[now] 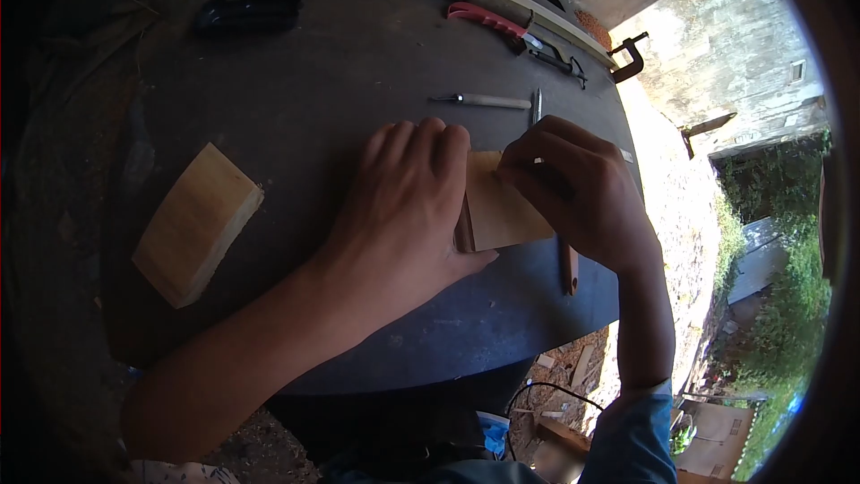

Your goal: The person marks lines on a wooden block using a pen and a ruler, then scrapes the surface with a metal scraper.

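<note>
A small flat wooden piece (503, 211) lies on the dark round table (340, 99). My left hand (403, 202) lies flat on its left side, fingers together, pressing it down. My right hand (578, 184) is closed around a thin metal tool (537, 108) whose tip points up past my fingers, and rests on the piece's right edge. A narrow dark wooden stick (569, 271) pokes out below my right hand near the table's edge.
A thick wooden block (197, 222) lies at the left. A white-handled tool (484, 101) lies beyond my hands. A red-handled tool (497, 24), a black object (249, 11) and a clamp (629, 57) sit near the far rim. Rubble-strewn ground lies at the right.
</note>
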Available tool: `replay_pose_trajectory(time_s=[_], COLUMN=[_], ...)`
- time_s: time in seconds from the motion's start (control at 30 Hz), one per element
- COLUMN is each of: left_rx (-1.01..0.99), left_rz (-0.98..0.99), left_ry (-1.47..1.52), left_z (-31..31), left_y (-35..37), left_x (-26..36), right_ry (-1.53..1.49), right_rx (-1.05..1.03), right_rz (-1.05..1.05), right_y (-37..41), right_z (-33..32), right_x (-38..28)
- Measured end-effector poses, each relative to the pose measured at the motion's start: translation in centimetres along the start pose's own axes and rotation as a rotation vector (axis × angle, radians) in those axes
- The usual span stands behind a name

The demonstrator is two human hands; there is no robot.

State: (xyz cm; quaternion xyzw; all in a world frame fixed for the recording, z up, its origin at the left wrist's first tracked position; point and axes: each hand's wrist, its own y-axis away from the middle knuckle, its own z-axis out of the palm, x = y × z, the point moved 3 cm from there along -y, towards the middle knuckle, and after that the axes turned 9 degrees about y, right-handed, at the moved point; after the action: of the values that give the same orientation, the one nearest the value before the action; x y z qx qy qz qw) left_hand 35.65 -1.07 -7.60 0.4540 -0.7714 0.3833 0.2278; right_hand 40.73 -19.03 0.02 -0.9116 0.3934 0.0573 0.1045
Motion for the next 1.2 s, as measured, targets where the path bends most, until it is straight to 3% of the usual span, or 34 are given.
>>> replay_pose_trajectory(time_s=[0.9,1.1,1.2], left_rx=[0.012,0.008,0.018], left_rz=[0.003,-0.004,-0.002], left_ry=[-0.009,-0.028,-0.035], left_z=[0.0,-0.1,0.0], left_y=[0.2,0.1,0.1], left_x=[0.1,0.4,0.4], right_ry=[0.028,-0.210,-0.128], right_rx=[-0.018,-0.004,0.059], right_rz=[-0.011,0.328,0.348], right_y=[-0.1,0.6,0.9], right_z=[-0.2,0.7,0.8], right_x=[-0.2,0.1,-1.2])
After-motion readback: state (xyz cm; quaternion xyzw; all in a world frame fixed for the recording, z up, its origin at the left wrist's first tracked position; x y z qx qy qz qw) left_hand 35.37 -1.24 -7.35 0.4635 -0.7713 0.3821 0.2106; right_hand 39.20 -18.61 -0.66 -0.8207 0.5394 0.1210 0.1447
